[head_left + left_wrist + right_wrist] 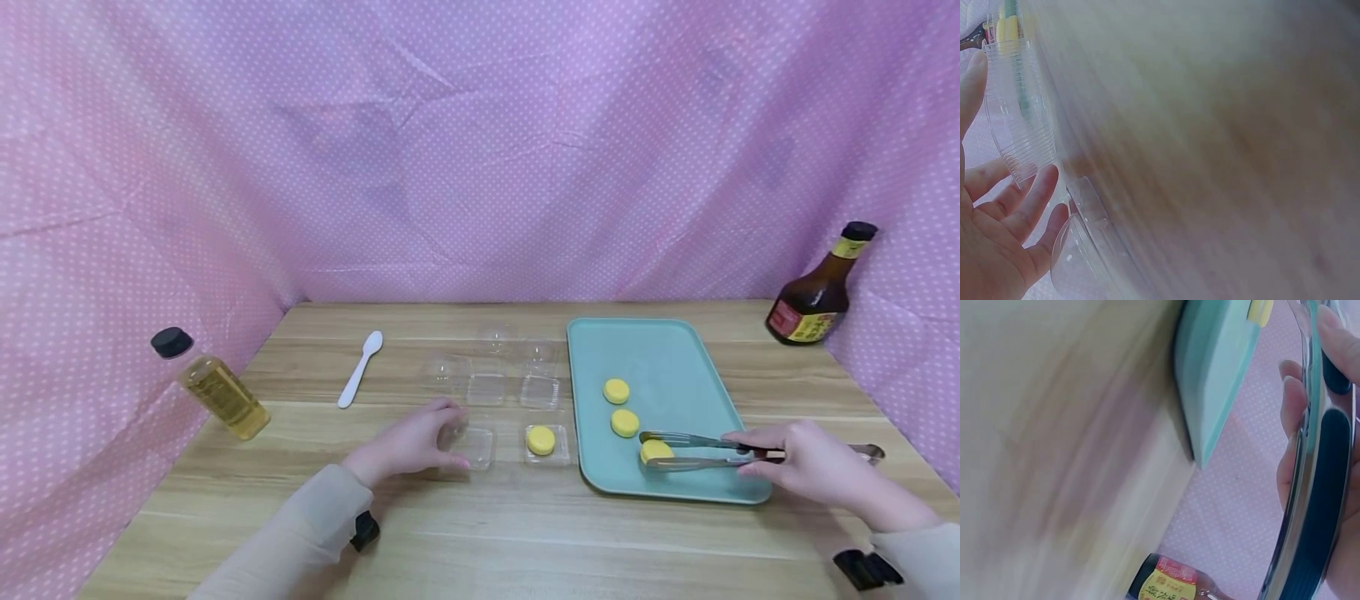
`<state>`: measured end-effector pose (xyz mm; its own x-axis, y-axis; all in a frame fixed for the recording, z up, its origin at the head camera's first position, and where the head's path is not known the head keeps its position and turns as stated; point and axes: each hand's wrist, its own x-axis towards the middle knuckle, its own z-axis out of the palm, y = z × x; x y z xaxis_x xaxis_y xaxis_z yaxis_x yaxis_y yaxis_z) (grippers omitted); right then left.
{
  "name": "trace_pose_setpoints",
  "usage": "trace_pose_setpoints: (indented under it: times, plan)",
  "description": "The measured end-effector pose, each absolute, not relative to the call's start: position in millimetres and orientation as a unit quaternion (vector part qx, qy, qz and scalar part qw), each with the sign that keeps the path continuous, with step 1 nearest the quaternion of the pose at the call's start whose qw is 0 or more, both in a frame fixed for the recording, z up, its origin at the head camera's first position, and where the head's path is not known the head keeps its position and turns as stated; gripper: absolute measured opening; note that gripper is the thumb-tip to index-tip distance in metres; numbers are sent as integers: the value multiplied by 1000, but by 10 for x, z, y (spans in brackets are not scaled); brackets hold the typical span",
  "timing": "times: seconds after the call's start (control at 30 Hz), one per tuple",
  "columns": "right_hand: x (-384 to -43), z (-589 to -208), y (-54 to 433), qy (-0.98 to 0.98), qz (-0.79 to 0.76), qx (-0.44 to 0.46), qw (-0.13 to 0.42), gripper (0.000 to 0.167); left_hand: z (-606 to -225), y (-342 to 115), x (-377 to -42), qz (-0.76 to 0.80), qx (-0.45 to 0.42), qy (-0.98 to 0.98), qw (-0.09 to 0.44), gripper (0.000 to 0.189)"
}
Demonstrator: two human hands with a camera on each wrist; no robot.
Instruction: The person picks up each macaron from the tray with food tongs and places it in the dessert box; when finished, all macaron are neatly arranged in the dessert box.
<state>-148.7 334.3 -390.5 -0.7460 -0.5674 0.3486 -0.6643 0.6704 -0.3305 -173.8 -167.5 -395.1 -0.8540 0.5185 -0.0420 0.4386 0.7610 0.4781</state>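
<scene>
My left hand (412,442) is at the left side of a clear plastic box (480,447), thumb and fingers spread near its corners. In the left wrist view the fingers look relaxed beside the ribbed box (1019,112); firm contact is unclear. My right hand (806,462) grips metal tongs with dark handle pads (1316,512). The tongs' two arms reach over the green tray (645,342), on either side of a yellow round cake (657,451). Two more yellow cakes (617,391) lie on the tray. Another yellow cake (540,440) sits in a clear box right of my left hand.
Behind the boxes stand more clear boxes (486,388) and domed lids (444,372). A white spoon (360,369) lies at the left. An oil bottle (225,396) stands at the left edge, a dark sauce bottle (813,300) at the back right. Pink dotted cloth (480,167) surrounds the table.
</scene>
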Motion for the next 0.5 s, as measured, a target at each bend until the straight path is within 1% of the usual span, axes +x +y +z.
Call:
trace_pose_setpoints:
  times: [0.2,0.5]
  plan:
    - [-1496,-3856,3270,-905,221,339,129,36,-3951,-1672,-1739,230,262,934,82,77]
    - [-1483,-3805,3135,-914,207,307,163,38,-3954,-1683,-1739,229,259,935,83,78]
